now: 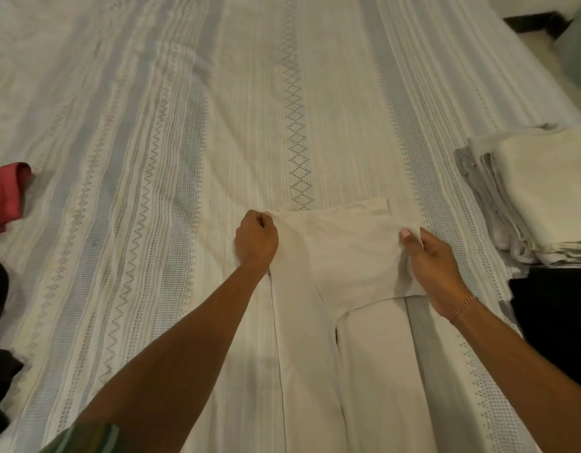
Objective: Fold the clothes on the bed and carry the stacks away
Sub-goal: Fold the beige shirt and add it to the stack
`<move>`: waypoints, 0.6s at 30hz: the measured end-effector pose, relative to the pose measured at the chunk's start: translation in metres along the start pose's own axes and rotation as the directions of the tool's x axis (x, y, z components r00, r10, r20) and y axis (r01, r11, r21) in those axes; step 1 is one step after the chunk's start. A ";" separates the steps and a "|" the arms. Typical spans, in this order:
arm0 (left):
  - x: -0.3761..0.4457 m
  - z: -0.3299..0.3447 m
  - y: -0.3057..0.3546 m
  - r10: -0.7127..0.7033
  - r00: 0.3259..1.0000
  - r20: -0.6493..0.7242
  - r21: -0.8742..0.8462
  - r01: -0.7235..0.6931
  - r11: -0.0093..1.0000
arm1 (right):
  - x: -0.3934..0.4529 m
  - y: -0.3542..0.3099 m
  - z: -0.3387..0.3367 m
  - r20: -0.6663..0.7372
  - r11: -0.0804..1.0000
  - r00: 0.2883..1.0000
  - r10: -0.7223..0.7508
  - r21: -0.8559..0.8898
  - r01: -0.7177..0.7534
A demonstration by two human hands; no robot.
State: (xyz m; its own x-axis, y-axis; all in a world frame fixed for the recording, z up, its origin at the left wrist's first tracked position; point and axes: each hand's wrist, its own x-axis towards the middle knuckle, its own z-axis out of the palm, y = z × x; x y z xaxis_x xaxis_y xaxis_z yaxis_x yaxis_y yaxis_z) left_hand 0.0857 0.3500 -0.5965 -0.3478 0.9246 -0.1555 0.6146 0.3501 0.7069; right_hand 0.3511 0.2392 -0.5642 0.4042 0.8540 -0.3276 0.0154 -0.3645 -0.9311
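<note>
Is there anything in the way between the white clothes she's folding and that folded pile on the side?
Nothing visible. Both hands, left hand and right hand, pinch the cream garment, and only bare bedspread lies between it and the folded stack on the right.

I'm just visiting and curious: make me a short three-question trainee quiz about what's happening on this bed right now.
1. True or false: both hands grip the white garment laid on the bedspread.
2. Which side of the bed holds the folded stack? A) the person's left B) the person's right C) the far end
3. Fill in: the crumpled cloth at the left edge is ____ in colour.

Key
1. True: the left hand pinches one top corner and the right hand holds the other edge.
2. B
3. Red
</note>
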 end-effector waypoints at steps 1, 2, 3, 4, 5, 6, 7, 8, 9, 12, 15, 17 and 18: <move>-0.001 0.001 -0.001 0.058 0.998 -0.018 -0.017 -0.058 0.998 | 0.002 0.002 0.000 -0.033 0.999 0.999 -0.042 -0.029 0.041; -0.002 0.001 -0.003 0.104 0.994 -0.044 -0.032 -0.105 0.994 | 0.001 0.003 0.001 -0.071 0.993 0.993 -0.095 -0.074 0.090; -0.003 0.003 -0.004 0.133 0.989 -0.070 -0.039 -0.136 0.990 | 0.002 0.006 0.001 -0.114 0.981 0.982 -0.153 -0.133 0.138; -0.003 0.004 -0.004 0.151 0.985 -0.088 -0.031 -0.154 0.988 | 0.002 0.009 0.001 -0.142 0.967 0.969 -0.201 -0.188 0.173; -0.004 0.005 -0.005 0.158 0.982 -0.099 -0.003 -0.159 0.987 | 0.003 0.013 0.000 -0.155 0.953 0.960 -0.232 -0.235 0.192; -0.004 0.007 -0.006 0.164 0.981 -0.102 0.033 -0.162 0.986 | 0.003 0.017 0.000 -0.154 0.942 0.958 -0.240 -0.277 0.191; -0.005 0.011 -0.008 0.168 0.980 -0.104 0.076 -0.160 0.984 | 0.004 0.023 -0.001 -0.143 0.929 0.959 -0.245 -0.318 0.190; -0.007 0.011 -0.008 0.164 0.981 -0.105 0.110 -0.153 0.982 | 0.002 0.025 -0.001 -0.129 0.919 0.961 -0.244 -0.346 0.187; -0.009 0.012 -0.008 0.161 0.981 -0.106 0.134 -0.147 0.980 | 0.002 0.026 0.000 -0.120 0.916 0.964 -0.237 -0.357 0.181; -0.010 0.010 -0.004 0.117 0.989 -0.095 0.154 -0.101 0.983 | 0.000 0.023 0.002 -0.107 0.934 0.978 -0.181 -0.330 0.137; -0.023 0.008 0.000 0.141 0.969 -0.203 0.149 -0.111 0.982 | 0.004 0.019 -0.002 -0.101 0.933 0.986 -0.135 -0.348 0.092; -0.041 0.008 -0.005 0.366 0.887 -0.283 0.251 -0.300 0.920 | 0.003 0.012 -0.002 -0.126 0.878 0.970 -0.208 -0.461 0.129; -0.050 0.008 -0.007 0.440 0.859 -0.260 0.240 -0.384 0.891 | 0.001 0.008 0.000 -0.137 0.817 0.954 -0.265 -0.557 0.147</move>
State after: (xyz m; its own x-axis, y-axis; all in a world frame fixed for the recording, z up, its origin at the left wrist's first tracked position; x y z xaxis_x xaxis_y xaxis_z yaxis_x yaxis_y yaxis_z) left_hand 0.1045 0.3024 -0.5992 -0.2124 0.9095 0.3573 0.8517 -0.0069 0.5240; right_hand 0.3518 0.2369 -0.5724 0.5071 0.8608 -0.0436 0.5816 -0.3790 -0.7198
